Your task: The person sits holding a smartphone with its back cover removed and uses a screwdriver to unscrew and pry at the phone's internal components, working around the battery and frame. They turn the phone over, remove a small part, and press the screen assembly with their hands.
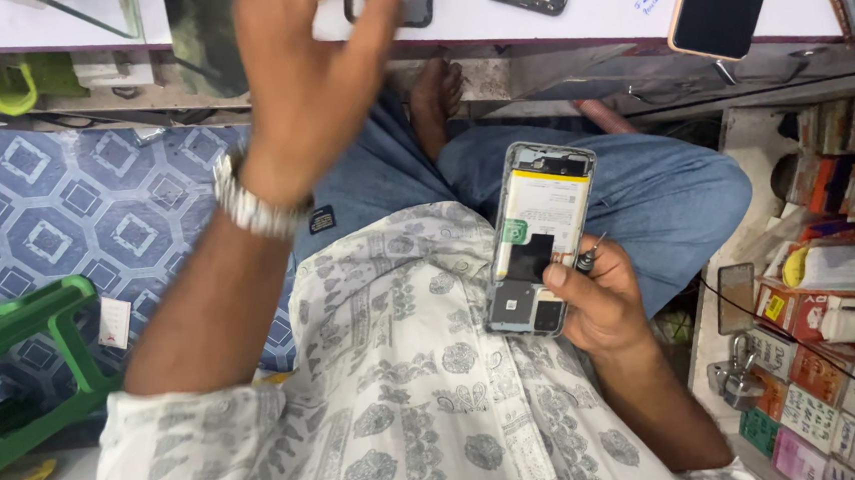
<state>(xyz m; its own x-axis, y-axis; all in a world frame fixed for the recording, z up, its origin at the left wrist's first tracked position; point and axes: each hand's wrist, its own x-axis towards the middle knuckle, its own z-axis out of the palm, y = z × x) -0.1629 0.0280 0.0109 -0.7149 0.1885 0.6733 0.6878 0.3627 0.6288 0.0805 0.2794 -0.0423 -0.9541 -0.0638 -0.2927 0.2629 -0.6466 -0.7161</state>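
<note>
The left hand [311,73], a metal watch [250,207] at its wrist, reached to the white bench [492,10] with fingers bunched; whether it held anything could not be told. The right hand [602,303] gripped an opened grey smartphone [540,237], its yellow-edged battery exposed, over the lap, thumb pressed on it, plus a small screwdriver [589,254].

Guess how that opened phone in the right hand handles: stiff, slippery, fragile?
The opened phone is probably stiff: a flat slab that holds straight. Likely fragile, since its back is off and the battery and boards are bare. Possibly slippery: the right hand pinches only its lower edge.
</note>
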